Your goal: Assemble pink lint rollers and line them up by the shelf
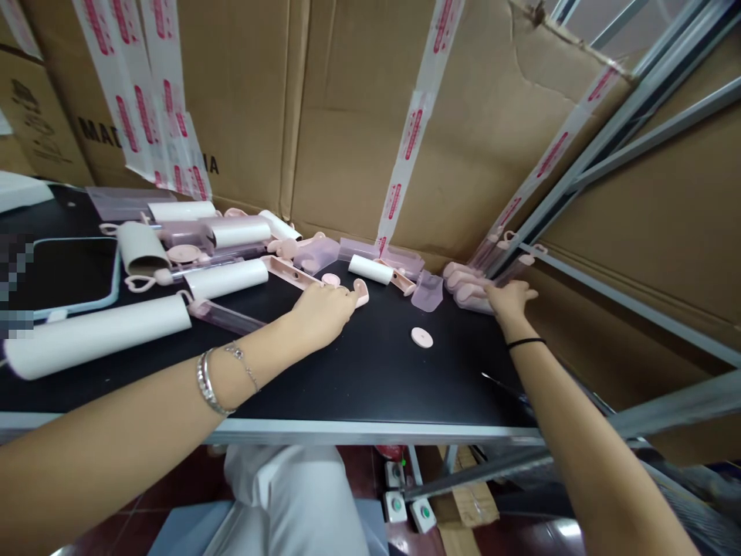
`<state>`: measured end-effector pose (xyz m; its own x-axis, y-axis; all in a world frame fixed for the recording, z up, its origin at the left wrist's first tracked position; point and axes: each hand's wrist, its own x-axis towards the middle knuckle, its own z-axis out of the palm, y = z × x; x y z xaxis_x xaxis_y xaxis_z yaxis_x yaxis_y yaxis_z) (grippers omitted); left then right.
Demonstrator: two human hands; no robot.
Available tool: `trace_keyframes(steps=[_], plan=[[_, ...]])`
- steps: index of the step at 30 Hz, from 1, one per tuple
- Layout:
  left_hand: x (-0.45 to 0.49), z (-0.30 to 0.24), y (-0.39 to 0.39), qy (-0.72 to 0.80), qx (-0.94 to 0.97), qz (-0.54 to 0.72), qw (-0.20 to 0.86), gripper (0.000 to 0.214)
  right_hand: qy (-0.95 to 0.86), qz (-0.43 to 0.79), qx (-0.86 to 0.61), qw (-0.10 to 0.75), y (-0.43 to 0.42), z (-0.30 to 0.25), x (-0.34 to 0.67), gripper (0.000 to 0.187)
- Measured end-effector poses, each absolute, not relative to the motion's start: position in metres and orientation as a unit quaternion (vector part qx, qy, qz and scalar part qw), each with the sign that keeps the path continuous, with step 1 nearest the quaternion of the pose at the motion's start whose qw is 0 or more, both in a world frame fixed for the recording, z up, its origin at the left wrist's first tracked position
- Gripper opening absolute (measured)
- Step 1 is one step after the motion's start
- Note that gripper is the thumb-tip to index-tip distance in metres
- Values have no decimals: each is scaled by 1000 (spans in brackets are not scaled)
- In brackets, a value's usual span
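My left hand [325, 315] is closed over a long pink plastic piece [289, 272] with a curved end, which sticks out past my fingers on the right. The part under my palm is hidden. Just behind my knuckles lies a small pink disc [330, 279]. At the right end of the table my right hand [512, 303] has some fingers stretched out and apart. It is beside a stack of pink, rounded pieces in clear covers [468, 287], and its far fingers are partly hidden. A pale pink round disc [422, 337] lies flat between my hands.
White paper rolls [98, 336] and translucent purple covers [318, 253] lie along the back and left. A blue-edged tablet-like panel [119, 270] stands at left. Cardboard [347, 116] walls the back; a metal frame [637, 297] borders the right. A thin pointed tool [498, 381] lies near the front edge.
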<state>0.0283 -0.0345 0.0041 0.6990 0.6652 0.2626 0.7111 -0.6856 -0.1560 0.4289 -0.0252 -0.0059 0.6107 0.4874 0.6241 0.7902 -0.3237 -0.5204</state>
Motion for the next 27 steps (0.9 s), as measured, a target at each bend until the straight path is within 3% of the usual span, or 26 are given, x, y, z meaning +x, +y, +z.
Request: trace_keyframes(steps=[3, 5, 10, 12, 15, 18, 23, 27], plan=[[26, 3, -32, -375, -911, -102, 137, 44, -446, -168, -795, 376, -40, 0, 388, 52], [25, 4, -31, -381, -909, -106, 136, 43, -521, -183, -752, 359, -47, 4, 359, 49], [25, 2, -28, -374, -911, -113, 135, 41, -698, -130, -629, 318, -33, 0, 294, 11], [26, -1, -27, -371, -910, -122, 140, 37, -733, -132, -605, 282, -19, -5, 271, 23], [26, -5, -25, -372, -906, -132, 152, 27, -748, -122, -633, 159, 1, -10, 244, 49], [27, -5, -29, -352, -903, -164, 182, 25, -718, -112, -677, 117, 10, -14, 230, 55], [59, -5, -53, -130, -961, -170, 175, 21, -703, -82, -683, 181, 8, -11, 235, 53], [113, -12, -67, -175, -965, -171, 99, 34, -635, -121, -668, 369, -1, 1, 256, 36]])
